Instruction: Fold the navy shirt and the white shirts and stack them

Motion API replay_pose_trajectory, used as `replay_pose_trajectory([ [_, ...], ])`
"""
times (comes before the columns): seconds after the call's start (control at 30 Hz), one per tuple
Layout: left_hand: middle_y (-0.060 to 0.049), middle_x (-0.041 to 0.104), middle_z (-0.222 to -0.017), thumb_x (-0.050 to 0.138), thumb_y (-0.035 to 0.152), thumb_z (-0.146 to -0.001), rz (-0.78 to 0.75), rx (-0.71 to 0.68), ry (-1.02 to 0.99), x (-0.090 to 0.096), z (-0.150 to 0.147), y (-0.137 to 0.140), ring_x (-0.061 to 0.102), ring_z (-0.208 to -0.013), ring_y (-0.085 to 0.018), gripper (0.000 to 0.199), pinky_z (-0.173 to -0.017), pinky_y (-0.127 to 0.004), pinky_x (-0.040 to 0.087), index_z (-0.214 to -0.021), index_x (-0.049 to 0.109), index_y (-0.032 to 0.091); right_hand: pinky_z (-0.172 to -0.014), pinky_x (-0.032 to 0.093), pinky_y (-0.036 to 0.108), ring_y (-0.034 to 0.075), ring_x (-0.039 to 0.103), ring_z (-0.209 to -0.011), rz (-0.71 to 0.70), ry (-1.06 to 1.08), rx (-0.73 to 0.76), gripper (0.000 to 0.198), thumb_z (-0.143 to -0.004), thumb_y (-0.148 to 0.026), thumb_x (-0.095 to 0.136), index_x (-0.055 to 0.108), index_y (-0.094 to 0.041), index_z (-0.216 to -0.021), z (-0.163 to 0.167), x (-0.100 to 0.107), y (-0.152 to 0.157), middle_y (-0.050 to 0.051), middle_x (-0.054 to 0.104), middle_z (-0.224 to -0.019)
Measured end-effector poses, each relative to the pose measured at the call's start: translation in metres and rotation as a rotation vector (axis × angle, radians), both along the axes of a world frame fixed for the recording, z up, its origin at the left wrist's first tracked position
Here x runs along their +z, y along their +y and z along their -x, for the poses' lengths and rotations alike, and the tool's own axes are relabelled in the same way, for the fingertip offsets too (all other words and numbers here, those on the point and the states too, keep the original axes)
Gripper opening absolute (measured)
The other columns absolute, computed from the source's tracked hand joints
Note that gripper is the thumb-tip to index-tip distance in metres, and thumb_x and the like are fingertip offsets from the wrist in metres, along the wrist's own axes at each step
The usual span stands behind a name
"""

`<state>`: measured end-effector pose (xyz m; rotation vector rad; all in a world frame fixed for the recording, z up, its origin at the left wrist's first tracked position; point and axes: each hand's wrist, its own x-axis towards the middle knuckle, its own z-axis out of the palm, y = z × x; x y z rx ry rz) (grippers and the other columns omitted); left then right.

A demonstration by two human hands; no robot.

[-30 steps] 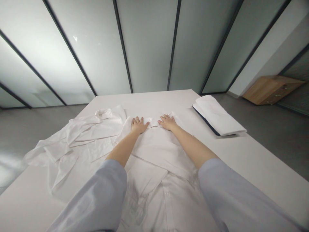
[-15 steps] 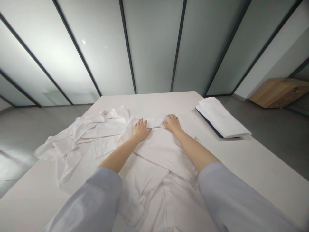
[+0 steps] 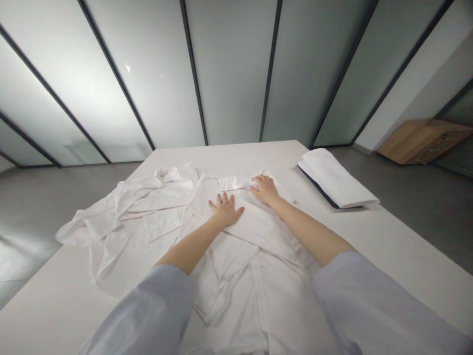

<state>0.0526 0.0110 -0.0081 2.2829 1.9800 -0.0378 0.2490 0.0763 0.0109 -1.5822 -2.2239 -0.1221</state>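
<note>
A white button-up shirt (image 3: 240,241) lies spread on the table in front of me, its collar end (image 3: 232,183) pointing away and its sleeves laid across the body. My left hand (image 3: 225,211) rests flat on the cloth below the collar, fingers spread. Over at the right shoulder beside the collar, my right hand (image 3: 265,188) lies on the fabric with its fingers apart and slightly bent. To the left, touching or very near this shirt, is a second crumpled white garment (image 3: 148,197).
The white table (image 3: 399,246) extends on both sides. At its right lies a folded white cloth stack (image 3: 332,177) with a dark edge beneath. Frosted glass panels (image 3: 232,74) stand behind the table, and a wooden cabinet (image 3: 421,140) is at the far right.
My left hand has slid from the collar toward me and slightly right, its fingers spreading wider. My right hand has stayed near the same spot by the collar.
</note>
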Motion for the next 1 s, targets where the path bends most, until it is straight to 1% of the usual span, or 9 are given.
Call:
replay_pose_trajectory([
  [0.07,-0.015,0.012,-0.162,0.016,0.075,-0.085,-0.002,0.01,-0.004,0.001,-0.002,0.012,0.008,-0.146,-0.041,0.087,-0.108,-0.072,0.013,-0.154,0.022,0.022,-0.1,0.036,0.041,0.029,0.049,-0.12,0.044,0.035,0.027,0.046,-0.093,-0.036,0.045,0.05,-0.014,-0.134,-0.001,0.001,-0.009,0.015,0.056,-0.132],
  [0.2,-0.014,0.014,-0.161,0.019,0.074,-0.086,-0.013,0.009,-0.013,0.008,-0.004,0.036,0.011,-0.146,-0.04,0.084,-0.108,-0.07,0.016,-0.152,0.025,0.023,-0.105,0.036,0.04,0.026,0.046,-0.128,0.214,0.046,0.08,0.057,-0.096,-0.044,0.037,0.037,-0.016,-0.146,0.002,-0.002,-0.041,0.015,0.05,-0.141],
  [0.3,-0.016,0.02,-0.159,0.024,0.071,-0.087,-0.049,-0.008,-0.016,0.014,-0.005,0.05,0.016,-0.144,-0.04,0.079,-0.107,-0.068,0.02,-0.149,0.031,0.023,-0.11,0.027,0.049,0.031,0.035,-0.138,0.336,-0.055,0.039,0.064,-0.095,-0.056,0.034,0.034,-0.021,-0.149,0.007,-0.008,-0.067,0.014,0.039,-0.151],
  [0.37,-0.017,0.031,-0.154,0.03,0.067,-0.089,-0.114,-0.027,-0.031,0.017,-0.006,0.055,0.027,-0.14,-0.039,0.072,-0.106,-0.062,0.026,-0.144,0.039,0.021,-0.11,0.02,0.059,0.037,0.024,-0.142,0.4,-0.116,-0.033,0.069,-0.094,-0.063,0.03,0.032,-0.024,-0.151,0.009,-0.013,-0.078,0.014,0.029,-0.157],
  [0.47,-0.016,0.05,-0.137,0.036,0.056,-0.092,-0.227,-0.063,-0.083,0.019,-0.008,0.053,0.043,-0.127,-0.032,0.054,-0.1,-0.048,0.038,-0.128,0.053,0.019,-0.108,0.014,0.067,0.041,0.014,-0.144,0.444,-0.153,-0.101,0.072,-0.093,-0.067,0.026,0.028,-0.026,-0.152,0.011,-0.019,-0.079,0.014,0.018,-0.16],
  [0.57,-0.014,0.057,-0.125,0.04,0.051,-0.093,-0.266,-0.065,-0.135,0.019,-0.007,0.043,0.048,-0.119,-0.029,0.044,-0.096,-0.042,0.042,-0.118,0.058,0.02,-0.108,0.013,0.067,0.041,0.013,-0.145,0.442,-0.159,-0.133,0.074,-0.093,-0.068,0.023,0.026,-0.026,-0.153,0.012,-0.02,-0.064,0.014,0.016,-0.161],
  [0.73,-0.013,0.051,-0.139,0.035,0.059,-0.092,-0.163,-0.05,-0.174,0.022,-0.001,0.019,0.045,-0.128,-0.031,0.057,-0.103,-0.047,0.037,-0.133,0.05,0.022,-0.109,0.014,0.066,0.039,0.015,-0.145,0.429,-0.175,-0.135,0.072,-0.093,-0.066,0.023,0.027,-0.025,-0.153,0.01,-0.015,-0.027,0.014,0.017,-0.161],
  [0.9,-0.015,0.029,-0.157,0.022,0.064,-0.092,0.003,0.02,-0.09,0.016,0.007,0.004,0.024,-0.144,-0.034,0.071,-0.111,-0.059,0.022,-0.147,0.036,0.022,-0.109,0.016,0.065,0.038,0.019,-0.144,0.413,-0.161,-0.137,0.068,-0.094,-0.062,0.028,0.033,-0.024,-0.15,0.008,-0.011,0.006,0.013,0.021,-0.16],
  [1.0,-0.013,0.018,-0.16,0.023,0.065,-0.091,0.007,0.018,-0.04,0.009,0.01,0.002,0.016,-0.147,-0.035,0.075,-0.113,-0.06,0.016,-0.151,0.029,0.021,-0.109,0.02,0.062,0.037,0.024,-0.142,0.357,-0.159,-0.126,0.063,-0.094,-0.059,0.033,0.041,-0.023,-0.145,0.008,-0.011,0.014,0.014,0.028,-0.157],
])
